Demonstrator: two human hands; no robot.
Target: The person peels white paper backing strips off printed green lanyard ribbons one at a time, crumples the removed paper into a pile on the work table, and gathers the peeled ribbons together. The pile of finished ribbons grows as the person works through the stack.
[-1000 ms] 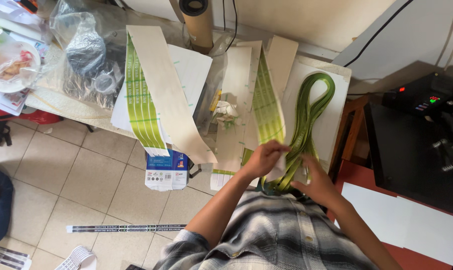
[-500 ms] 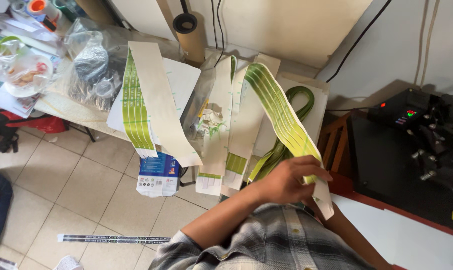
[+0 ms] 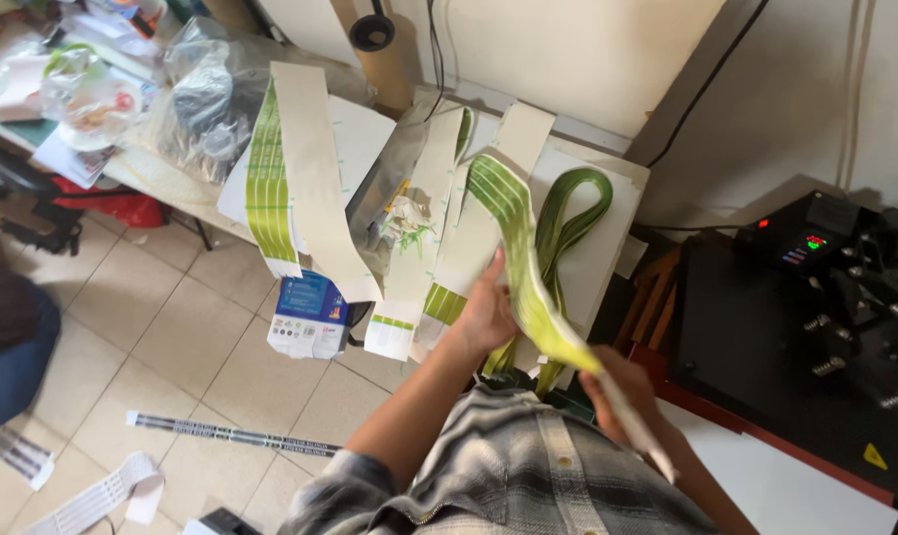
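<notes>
My right hand (image 3: pixel 622 391) is closed on the lower part of a long green-printed paper strip (image 3: pixel 516 238), which arches up from it to the white table top (image 3: pixel 607 253). Beside the strip's middle, my left hand (image 3: pixel 486 309) lies with fingers flat against it and against the paper strips hanging off the table edge. A loop of green ribbon (image 3: pixel 560 213) rests on the table just behind the strip, and its ends hang down under my hands.
More printed paper strips (image 3: pixel 295 183) drape over the table edge at left, above a blue box (image 3: pixel 308 315). A cardboard roll (image 3: pixel 377 50), plastic bags (image 3: pixel 206 94) and clutter lie behind. A black heat press (image 3: pixel 815 297) stands right. Strips lie on the tiled floor (image 3: pixel 171 337).
My hands left the green ribbon and picked up the green-printed strip. It now arches higher, with my right hand pulled back toward me and my left hand flat beside it.
</notes>
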